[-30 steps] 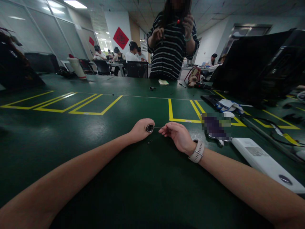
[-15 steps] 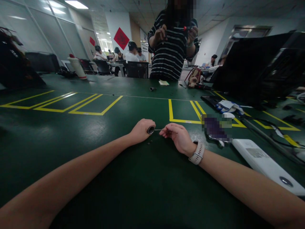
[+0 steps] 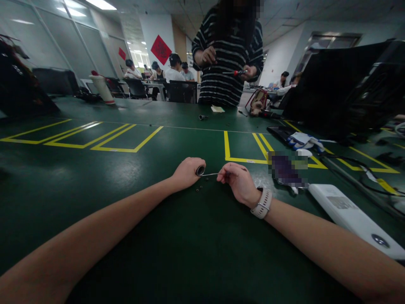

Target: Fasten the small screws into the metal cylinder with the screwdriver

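My left hand [image 3: 189,172] is closed around a short dark metal tube [image 3: 200,170] whose round open end faces me. My right hand [image 3: 236,179], with a pale watch strap at its wrist, pinches a thin metal rod [image 3: 211,174]. The rod's far tip reaches to the lower rim of the tube; I cannot tell whether it touches. A dark end of it seems to show above the right fingers. Below the hands, small dark rings [image 3: 201,187] lie on the green table [image 3: 177,236].
To the right are a phone [image 3: 287,171], a white device [image 3: 351,215], gloves [image 3: 305,141], cables and a large dark monitor [image 3: 329,88]. Yellow tape [image 3: 247,161] marks the table. Across it stands a person [image 3: 226,71] holding a red-handled screwdriver [image 3: 239,73]. Another metal tube [image 3: 201,118] lies farther back.
A third small ring now lies on the table below the tube. My right hand has drawn slightly right, tilting the rod. The person opposite has lowered the red-handled screwdriver.
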A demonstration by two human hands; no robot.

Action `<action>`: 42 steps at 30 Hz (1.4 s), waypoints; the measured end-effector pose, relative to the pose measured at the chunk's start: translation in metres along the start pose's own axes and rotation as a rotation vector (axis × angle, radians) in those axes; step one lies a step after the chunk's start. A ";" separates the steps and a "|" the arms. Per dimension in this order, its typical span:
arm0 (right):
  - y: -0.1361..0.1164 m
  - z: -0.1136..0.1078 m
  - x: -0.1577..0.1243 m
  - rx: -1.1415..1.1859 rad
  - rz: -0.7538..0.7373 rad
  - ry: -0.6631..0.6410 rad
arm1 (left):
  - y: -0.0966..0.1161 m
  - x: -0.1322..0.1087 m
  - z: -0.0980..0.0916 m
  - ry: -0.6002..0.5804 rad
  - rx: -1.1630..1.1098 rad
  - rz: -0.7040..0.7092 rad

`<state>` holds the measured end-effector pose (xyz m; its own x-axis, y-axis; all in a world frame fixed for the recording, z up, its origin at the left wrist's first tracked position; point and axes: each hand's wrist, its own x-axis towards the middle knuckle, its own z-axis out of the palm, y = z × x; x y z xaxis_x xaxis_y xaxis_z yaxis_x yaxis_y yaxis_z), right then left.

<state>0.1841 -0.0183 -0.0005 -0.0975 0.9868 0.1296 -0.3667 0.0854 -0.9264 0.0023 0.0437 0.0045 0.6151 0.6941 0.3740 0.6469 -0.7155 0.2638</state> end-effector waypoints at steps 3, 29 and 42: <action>0.003 -0.002 0.001 0.002 -0.039 0.061 | -0.002 -0.001 0.000 0.075 0.009 -0.098; -0.009 0.035 -0.064 -1.082 -0.583 -0.910 | -0.037 -0.001 -0.015 0.689 -0.165 -0.463; -0.028 -0.007 -0.071 -0.776 -0.328 -0.308 | 0.067 -0.023 -0.042 0.626 -1.157 -0.749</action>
<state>0.2075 -0.0901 0.0138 -0.3826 0.8251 0.4157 0.2983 0.5361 -0.7897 0.0125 -0.0236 0.0513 -0.1640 0.9841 0.0687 -0.1688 -0.0966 0.9809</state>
